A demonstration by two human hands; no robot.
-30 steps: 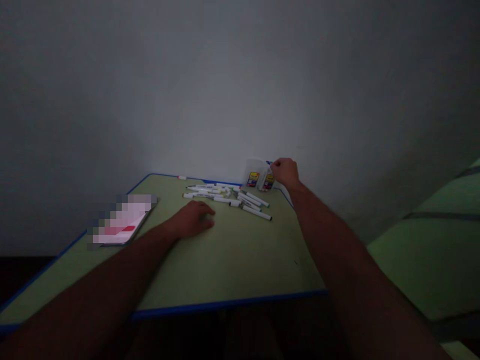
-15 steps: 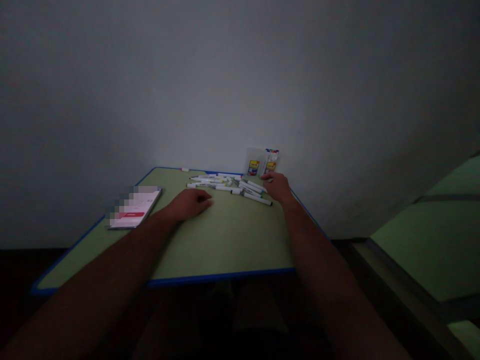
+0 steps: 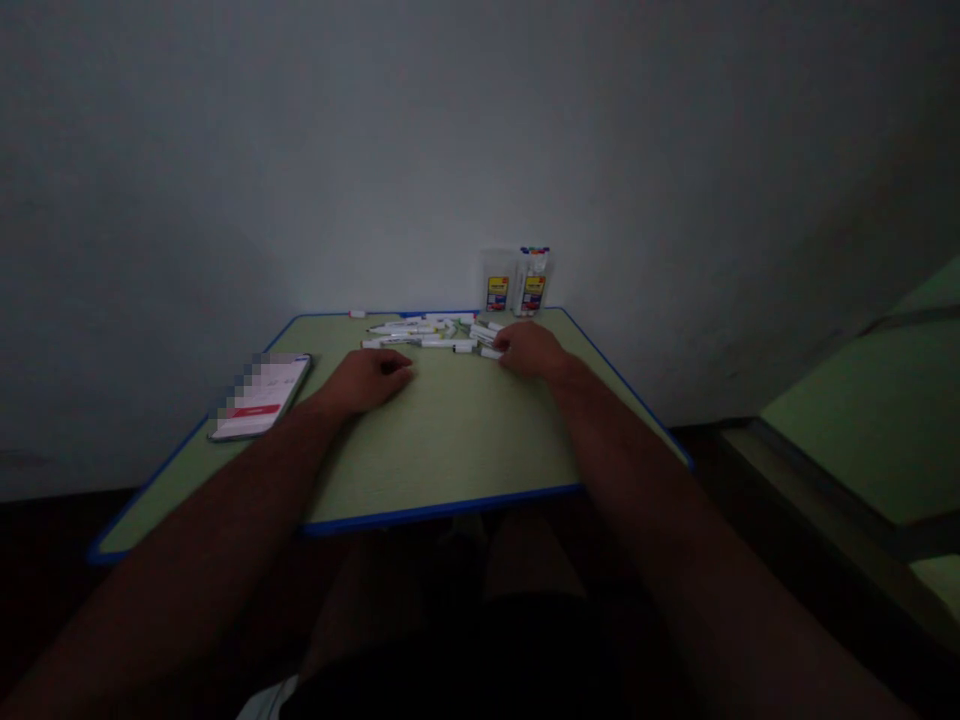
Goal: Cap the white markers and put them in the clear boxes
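A pile of white markers (image 3: 450, 343) lies near the back of the table, pointing various ways. My right hand (image 3: 531, 350) is at the pile's right end, its fingers closed on a white marker (image 3: 490, 353) whose right end they hide. Left of centre, my left hand (image 3: 367, 380) rests on the table in front of the pile. Its fingers are loosely curled, with a gap to the thumb and nothing visible between them. Against the wall stand a clear pouch (image 3: 497, 285) with a yellow label and a second pouch (image 3: 533, 283) holding markers with coloured ends.
The pale green table (image 3: 442, 440) has a blue edge and meets a grey wall (image 3: 420, 150) at the back. A phone-like device (image 3: 262, 398) with a lit screen lies at the left. One small white piece (image 3: 358, 314) sits by the back edge.
My right hand has moved left from beside the pouches onto the markers at the pile's right end. My left hand stays in about the same place. The whole view has shifted slightly.
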